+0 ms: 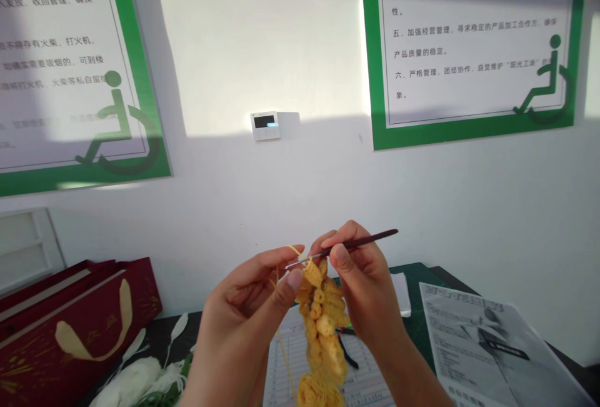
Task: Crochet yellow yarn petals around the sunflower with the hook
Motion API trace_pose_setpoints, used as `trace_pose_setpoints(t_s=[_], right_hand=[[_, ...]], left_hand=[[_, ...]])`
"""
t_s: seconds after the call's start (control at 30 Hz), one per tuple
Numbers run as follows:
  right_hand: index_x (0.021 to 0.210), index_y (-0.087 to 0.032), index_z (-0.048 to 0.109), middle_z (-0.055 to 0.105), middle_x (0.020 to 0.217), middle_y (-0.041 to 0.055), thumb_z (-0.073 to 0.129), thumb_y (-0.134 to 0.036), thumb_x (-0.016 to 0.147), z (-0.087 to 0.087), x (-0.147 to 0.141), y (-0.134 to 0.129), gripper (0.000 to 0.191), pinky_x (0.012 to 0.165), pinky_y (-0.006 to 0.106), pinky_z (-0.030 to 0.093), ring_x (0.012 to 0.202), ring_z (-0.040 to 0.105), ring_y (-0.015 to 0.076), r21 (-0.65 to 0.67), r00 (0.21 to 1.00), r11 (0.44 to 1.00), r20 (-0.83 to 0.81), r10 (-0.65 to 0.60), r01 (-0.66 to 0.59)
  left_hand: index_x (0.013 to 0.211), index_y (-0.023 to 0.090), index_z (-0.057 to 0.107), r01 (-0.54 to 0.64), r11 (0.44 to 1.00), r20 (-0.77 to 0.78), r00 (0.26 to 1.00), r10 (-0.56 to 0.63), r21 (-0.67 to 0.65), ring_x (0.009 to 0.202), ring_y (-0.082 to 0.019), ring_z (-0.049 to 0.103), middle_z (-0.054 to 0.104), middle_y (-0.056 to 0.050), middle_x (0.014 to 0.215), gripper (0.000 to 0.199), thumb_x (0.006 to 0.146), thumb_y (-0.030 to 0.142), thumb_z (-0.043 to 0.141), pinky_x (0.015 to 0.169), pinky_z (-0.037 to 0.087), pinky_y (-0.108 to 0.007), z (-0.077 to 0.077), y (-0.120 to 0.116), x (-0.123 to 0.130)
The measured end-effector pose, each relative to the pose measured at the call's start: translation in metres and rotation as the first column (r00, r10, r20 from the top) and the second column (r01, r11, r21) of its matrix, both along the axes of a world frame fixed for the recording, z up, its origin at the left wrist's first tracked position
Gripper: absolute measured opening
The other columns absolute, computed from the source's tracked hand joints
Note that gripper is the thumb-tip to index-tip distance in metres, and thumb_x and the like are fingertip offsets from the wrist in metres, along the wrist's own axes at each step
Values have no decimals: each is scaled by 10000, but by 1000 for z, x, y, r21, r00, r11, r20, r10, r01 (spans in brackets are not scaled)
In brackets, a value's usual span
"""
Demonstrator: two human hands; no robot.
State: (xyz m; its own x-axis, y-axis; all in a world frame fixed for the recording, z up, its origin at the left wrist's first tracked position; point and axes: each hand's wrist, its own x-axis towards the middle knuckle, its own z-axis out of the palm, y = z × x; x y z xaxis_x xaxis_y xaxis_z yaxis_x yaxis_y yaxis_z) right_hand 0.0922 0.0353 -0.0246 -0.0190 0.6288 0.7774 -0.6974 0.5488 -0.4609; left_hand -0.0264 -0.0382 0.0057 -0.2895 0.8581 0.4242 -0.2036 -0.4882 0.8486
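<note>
A yellow crochet piece (325, 326) with bumpy, leaf-like parts hangs between my hands. My left hand (253, 307) pinches its upper edge between thumb and fingers, and a strand of yellow yarn (284, 357) runs down from that hand. In my right hand (363, 276) is a crochet hook (370, 239) with a dark handle, held like a pen. Its thin metal tip points left and meets the top of the piece, near my left fingertips. Below the piece sits a bundle of yellow yarn (319, 392), partly cut off by the frame.
Printed sheets lie on the dark table, one (497, 344) at right bearing a black-handled tool (504, 344). A green cutting mat (419, 332) is beneath. At left stand a red gift bag (89, 326) and white fluffy material (135, 385). Behind is a wall with green-framed posters (473, 138).
</note>
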Motion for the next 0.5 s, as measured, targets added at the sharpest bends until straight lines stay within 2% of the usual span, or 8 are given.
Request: trace_pose_setpoints(t_s=[0.17, 0.23, 0.33, 0.4, 0.43, 0.5], right_hand=[[884, -213, 698, 778, 891, 20, 739, -323, 939, 0, 1, -1, 129, 741, 261, 569, 792, 702, 133, 17, 999, 999, 31, -36, 36], [895, -217, 698, 781, 892, 15, 731, -310, 947, 0, 2, -2, 112, 730, 250, 570, 774, 703, 123, 29, 997, 997, 41, -70, 69], [930, -223, 702, 774, 898, 14, 712, -257, 958, -2, 2, -2, 46, 733, 254, 575, 782, 709, 123, 107, 987, 982, 17, -161, 159], [964, -230, 704, 767, 913, 19, 697, -217, 959, -3, 3, -3, 15, 727, 272, 580, 811, 722, 141, 194, 973, 954, -18, -230, 229], [984, -234, 704, 765, 924, 24, 687, -202, 960, -4, 4, -3, 43, 721, 288, 583, 831, 730, 156, 235, 963, 934, -39, -267, 269], [1024, -244, 704, 771, 954, 37, 666, -173, 960, -6, 6, -4, 103, 722, 331, 589, 873, 741, 190, 322, 920, 864, -75, -384, 387]], left_hand=[[858, 222, 841, -90, 994, -93, 991, 94, 55, 1030, -290, 761, 841, -72, 962, 122, 747, 227, 892, 841, 600, -311, -5, 2, 1], [847, 253, 834, -183, 973, -176, 962, 207, 144, 974, -257, 750, 823, -39, 917, 84, 774, 230, 867, 839, 577, -317, -7, 3, 1], [885, 301, 827, -332, 885, -307, 848, 432, 327, 951, -220, 708, 790, -3, 928, 120, 819, 200, 821, 830, 546, -307, -10, 0, 4], [936, 308, 831, -388, 821, -363, 757, 543, 419, 974, -223, 693, 788, -7, 975, 147, 840, 199, 803, 858, 537, -318, -12, -3, 9], [959, 305, 833, -421, 804, -360, 735, 574, 421, 971, -223, 692, 794, -10, 1004, 157, 842, 204, 807, 892, 534, -329, -13, -5, 13], [929, 306, 837, -460, 795, -302, 753, 585, 394, 970, -217, 699, 808, -4, 1004, 127, 828, 229, 827, 957, 522, -336, -15, -8, 20]])
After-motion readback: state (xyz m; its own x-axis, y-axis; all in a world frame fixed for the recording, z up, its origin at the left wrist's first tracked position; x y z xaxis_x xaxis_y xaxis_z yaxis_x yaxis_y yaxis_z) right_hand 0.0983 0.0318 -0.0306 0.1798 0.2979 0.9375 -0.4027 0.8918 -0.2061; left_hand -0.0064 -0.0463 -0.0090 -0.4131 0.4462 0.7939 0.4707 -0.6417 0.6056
